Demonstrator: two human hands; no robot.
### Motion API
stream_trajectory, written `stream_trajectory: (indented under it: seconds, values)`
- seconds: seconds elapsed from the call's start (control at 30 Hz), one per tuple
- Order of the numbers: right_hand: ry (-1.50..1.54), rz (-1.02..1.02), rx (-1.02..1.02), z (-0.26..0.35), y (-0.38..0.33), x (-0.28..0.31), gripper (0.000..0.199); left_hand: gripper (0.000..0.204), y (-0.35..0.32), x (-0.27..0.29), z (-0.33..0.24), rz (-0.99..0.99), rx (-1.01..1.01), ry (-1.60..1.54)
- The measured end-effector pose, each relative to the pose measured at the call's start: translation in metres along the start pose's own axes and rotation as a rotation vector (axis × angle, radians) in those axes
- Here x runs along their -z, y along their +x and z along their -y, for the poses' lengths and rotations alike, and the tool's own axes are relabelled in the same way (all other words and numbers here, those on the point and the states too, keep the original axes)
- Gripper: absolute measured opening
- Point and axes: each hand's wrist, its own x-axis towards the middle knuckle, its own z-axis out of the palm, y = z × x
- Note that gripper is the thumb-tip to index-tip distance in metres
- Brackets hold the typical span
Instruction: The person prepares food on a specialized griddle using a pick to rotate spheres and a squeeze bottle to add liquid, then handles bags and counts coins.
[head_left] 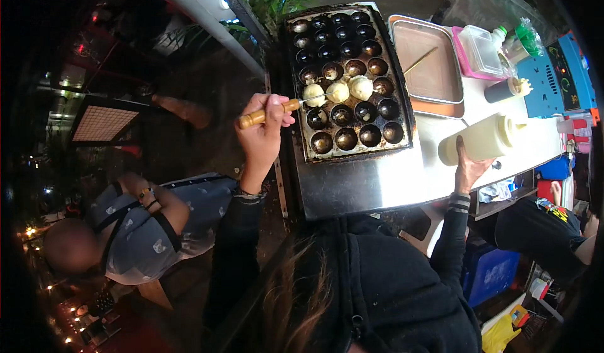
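My left hand [264, 140] is closed around the wooden handle of a pick [253, 119], whose thin metal needle reaches over a dark moulded pan [404, 115] with rows of round hollows. Three pale batter balls sit in one row there: a left ball [314, 95], a middle ball [338, 92] and a right ball [361, 88]. The needle lies at the left and middle balls. Most other hollows look dark, some with browned residue. At the right, my right hand [470, 167] grips a pale, cream-coloured squeeze bottle [481, 140], tilted over with its nozzle pointing right.
Right of the pan stands a metal tray [431, 70] with a thin stick [421, 61] across it. Farther right are a pink basket with a clear container [482, 50], a dark sauce bottle [503, 91] and a blue machine [560, 79]. People sit at left [163, 227] and right [535, 230].
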Motion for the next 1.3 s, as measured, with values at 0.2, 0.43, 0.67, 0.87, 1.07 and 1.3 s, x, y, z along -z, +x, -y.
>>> stream_trajectory:
  seconds: [0.2,0.43,0.67,0.87,1.07,1.3]
  values:
    - [0.016,-0.006,0.090,0.016,0.012,0.011,0.075,0.018,-0.005,0.008,-0.021,-0.033,-0.319,0.369]
    - [0.074,0.048,0.025,0.036,0.012,0.017,0.082,0.022,-0.002,0.006,-0.017,-0.095,-0.113,0.137]
    - [-0.029,0.080,0.134,0.040,0.021,0.019,0.075,0.030,0.000,0.007,0.000,-0.102,0.078,-0.019]
    - [0.051,0.092,0.151,0.047,0.022,0.019,0.073,0.030,-0.005,0.003,-0.005,-0.138,0.041,-0.034]
    - [0.235,0.143,0.110,0.043,0.021,0.014,0.081,0.031,-0.003,0.001,0.002,-0.111,0.035,-0.039]
    - [0.193,0.308,0.086,0.064,0.024,0.019,0.076,0.032,-0.001,0.002,0.007,-0.106,0.076,-0.116]
